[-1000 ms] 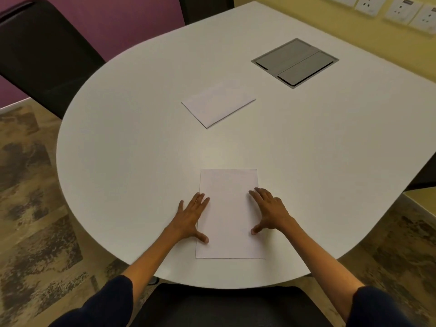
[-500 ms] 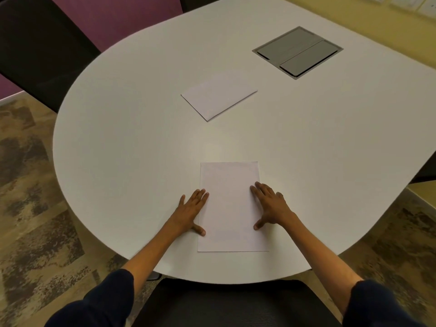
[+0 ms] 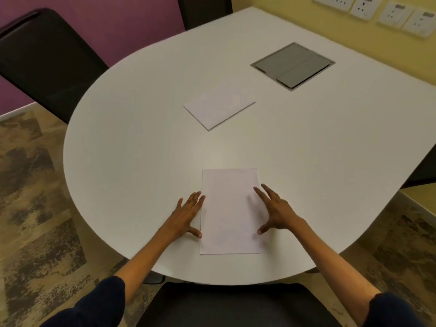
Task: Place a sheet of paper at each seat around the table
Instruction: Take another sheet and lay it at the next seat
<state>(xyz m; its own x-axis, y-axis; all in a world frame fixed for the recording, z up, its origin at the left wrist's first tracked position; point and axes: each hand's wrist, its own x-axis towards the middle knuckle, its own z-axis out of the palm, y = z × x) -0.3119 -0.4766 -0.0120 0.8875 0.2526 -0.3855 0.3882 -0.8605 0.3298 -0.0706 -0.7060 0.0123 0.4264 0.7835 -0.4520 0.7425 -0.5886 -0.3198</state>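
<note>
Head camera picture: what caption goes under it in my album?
Two open hands, left hand and right hand, flank a sheet of paper on the white table.

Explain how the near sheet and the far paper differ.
The near sheet lies square to the table edge between both hands; the far paper lies turned at an angle, untouched. The near sheet is single; the far paper looks thicker, perhaps a stack. Both are white and flat.

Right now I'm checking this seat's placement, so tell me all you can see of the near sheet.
The near sheet is plain white paper, blank as far as shows, lying flat and lengthwise toward the person on the white table, near its front edge above a black chair. The left hand rests open along its left edge; the right hand, fingers spread, overlaps its right edge.
</note>
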